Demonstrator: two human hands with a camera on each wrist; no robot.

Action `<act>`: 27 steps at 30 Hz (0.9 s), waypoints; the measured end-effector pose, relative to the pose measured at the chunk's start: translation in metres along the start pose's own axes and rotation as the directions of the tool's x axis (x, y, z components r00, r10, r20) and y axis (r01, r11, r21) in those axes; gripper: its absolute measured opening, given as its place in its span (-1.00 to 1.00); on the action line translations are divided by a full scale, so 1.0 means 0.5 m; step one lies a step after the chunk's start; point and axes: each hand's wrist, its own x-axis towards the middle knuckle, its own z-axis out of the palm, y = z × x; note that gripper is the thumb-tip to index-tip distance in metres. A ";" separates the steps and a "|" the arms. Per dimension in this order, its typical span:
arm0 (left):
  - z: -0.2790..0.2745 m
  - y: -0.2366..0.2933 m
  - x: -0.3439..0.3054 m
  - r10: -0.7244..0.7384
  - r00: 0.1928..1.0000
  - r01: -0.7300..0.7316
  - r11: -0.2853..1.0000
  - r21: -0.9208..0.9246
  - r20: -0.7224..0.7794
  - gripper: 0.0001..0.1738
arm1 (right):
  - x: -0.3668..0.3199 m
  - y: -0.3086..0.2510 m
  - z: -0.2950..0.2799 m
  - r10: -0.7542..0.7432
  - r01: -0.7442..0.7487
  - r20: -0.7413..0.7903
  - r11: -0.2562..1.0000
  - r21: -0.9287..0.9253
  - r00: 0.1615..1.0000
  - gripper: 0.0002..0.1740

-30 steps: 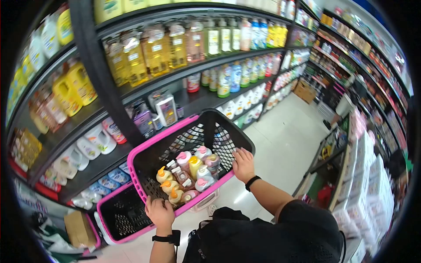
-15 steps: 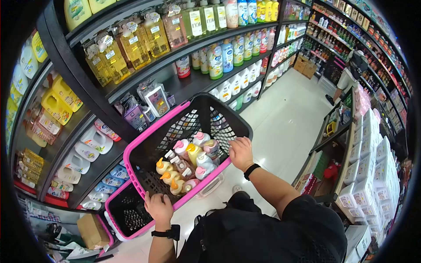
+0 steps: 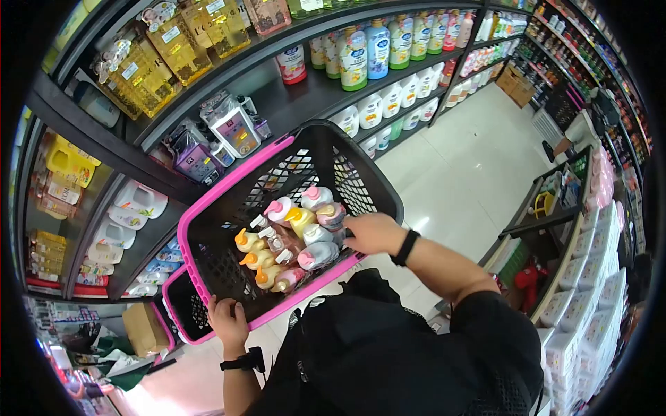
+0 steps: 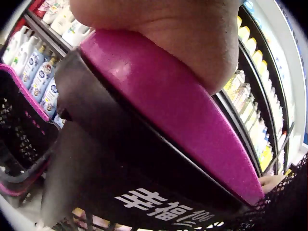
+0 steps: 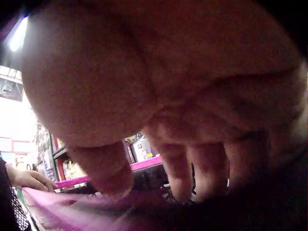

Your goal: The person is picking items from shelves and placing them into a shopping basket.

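Observation:
A large black shopping basket with a pink rim stands in front of me, tilted across the head view. Several pump bottles are packed inside it, some with orange pumps and others with pink. My left hand grips the rim at the near left corner; its palm bears on the pink edge in the left wrist view. Over the near right rim, my right hand has its fingertips beside the bottles at the right end. Its loose fingers hang down, with nothing seen in the palm.
A second, smaller black and pink basket stands lower at the left. Shelves of bottles run along the far side of the basket. White packs are stacked on the right, and a person is farther down the aisle.
My right hand has moved from the right rim inward, toward the bottles. The left hand stays at the rim corner. Shelves have shifted in view and the basket looks closer.

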 end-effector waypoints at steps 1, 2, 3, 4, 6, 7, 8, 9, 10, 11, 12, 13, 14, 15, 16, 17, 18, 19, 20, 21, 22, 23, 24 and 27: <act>0.007 -0.008 -0.001 0.010 1.000 -0.010 1.000 0.012 -0.013 -0.82 | 0.039 0.003 -0.038 -0.086 0.089 0.039 0.993 -0.075 0.996 -0.59; 0.005 -0.004 0.000 -0.009 1.000 0.009 1.000 0.022 -0.004 -0.81 | 0.098 0.007 -0.050 -0.138 0.139 0.029 0.989 -0.051 0.990 -0.58; 0.008 -0.006 0.003 0.002 1.000 -0.002 1.000 0.018 -0.007 -0.81 | 0.152 0.008 -0.065 -0.269 0.257 -0.074 0.956 -0.145 0.960 -0.59; 0.008 -0.009 0.002 0.012 1.000 -0.012 1.000 0.016 -0.008 -0.81 | 0.218 0.009 -0.063 -0.297 0.281 -0.134 0.952 -0.125 0.946 -0.61; 0.004 -0.004 0.006 -0.016 0.999 0.015 0.999 0.031 0.028 -0.80 | 0.317 0.004 -0.054 -0.271 0.269 -0.007 0.956 -0.117 0.962 -0.52; 0.006 -0.001 0.007 -0.008 1.000 0.007 0.997 0.073 0.014 -0.80 | 0.349 0.000 -0.034 -0.211 0.224 0.090 0.961 -0.163 0.973 -0.50; 0.008 0.001 0.005 -0.006 1.000 0.007 0.993 0.117 -0.003 -0.78 | 0.386 0.008 0.004 -0.150 0.189 0.184 0.958 -0.216 0.971 -0.48; 0.014 -0.003 0.002 0.013 0.999 -0.008 0.986 0.168 -0.029 -0.77 | 0.431 0.048 0.090 -0.201 0.286 0.290 0.913 -0.291 0.936 -0.46; 0.017 -0.003 -0.001 0.007 0.998 0.005 0.979 0.201 -0.062 -0.79 | 0.463 0.085 0.173 -0.241 0.391 0.401 0.851 -0.350 0.884 -0.43; 0.010 0.016 0.000 -0.044 0.996 0.057 0.980 0.191 -0.071 -0.81 | 0.439 0.096 0.183 -0.139 0.281 0.433 0.917 -0.283 0.890 -0.44; 0.004 0.032 0.000 -0.093 0.992 0.108 0.978 0.179 -0.087 -0.82 | 0.412 0.105 0.189 -0.035 0.156 0.461 0.961 -0.227 0.887 -0.44; 0.008 0.030 -0.010 -0.132 0.984 0.149 0.978 0.146 -0.121 -0.83 | 0.419 0.127 0.221 -0.032 0.128 0.426 0.972 -0.198 0.904 -0.42; 0.020 0.025 -0.020 -0.163 0.975 0.181 0.977 0.112 -0.154 -0.84 | 0.426 0.149 0.252 -0.029 0.102 0.390 0.981 -0.167 0.920 -0.40; 0.028 0.020 -0.025 -0.187 0.965 0.204 0.976 0.077 -0.182 -0.85 | 0.419 0.145 0.236 -0.015 0.094 0.370 0.976 -0.196 0.929 -0.41; 0.027 0.020 -0.027 -0.198 0.962 0.216 0.973 0.077 -0.188 -0.85 | 0.408 0.139 0.230 0.004 0.078 0.351 0.973 -0.219 0.936 -0.41; 0.029 0.024 -0.028 -0.209 0.959 0.227 0.971 0.074 -0.193 -0.85 | 0.403 0.136 0.231 0.017 0.068 0.348 0.971 -0.231 0.937 -0.42; 0.031 0.027 -0.026 -0.219 0.954 0.237 0.969 0.068 -0.203 -0.85 | 0.404 0.133 0.230 0.028 0.061 0.339 0.967 -0.247 0.940 -0.42; 0.030 0.030 -0.024 -0.226 0.951 0.242 0.968 0.057 -0.210 -0.86 | 0.407 0.129 0.228 0.038 0.054 0.330 0.963 -0.265 0.943 -0.43; 0.031 0.031 -0.019 -0.222 0.951 0.238 0.970 0.054 -0.216 -0.86 | 0.425 0.134 0.236 0.054 0.048 0.342 0.958 -0.283 0.938 -0.44; 0.031 0.029 -0.017 -0.220 0.950 0.236 0.970 0.049 -0.221 -0.86 | 0.446 0.143 0.251 0.072 0.041 0.355 0.952 -0.302 0.932 -0.45; 0.031 0.029 -0.023 -0.222 0.950 0.238 0.970 0.044 -0.220 -0.87 | 0.439 0.122 0.228 0.092 0.036 0.373 0.946 -0.322 0.923 -0.45; 0.030 0.027 -0.026 -0.222 0.952 0.238 0.970 0.049 -0.209 -0.83 | 0.424 0.118 0.189 -0.016 0.152 0.376 0.930 -0.334 0.926 -0.53; 0.029 0.036 -0.026 -0.225 0.952 0.243 0.968 0.067 -0.210 -0.80 | 0.435 0.128 0.186 0.055 0.079 0.415 0.952 -0.297 0.908 -0.59; 0.017 0.094 -0.006 -0.242 0.949 0.271 0.954 0.132 -0.201 -0.64 | 0.430 0.071 0.105 -0.189 0.442 0.497 0.771 -0.459 0.847 -0.63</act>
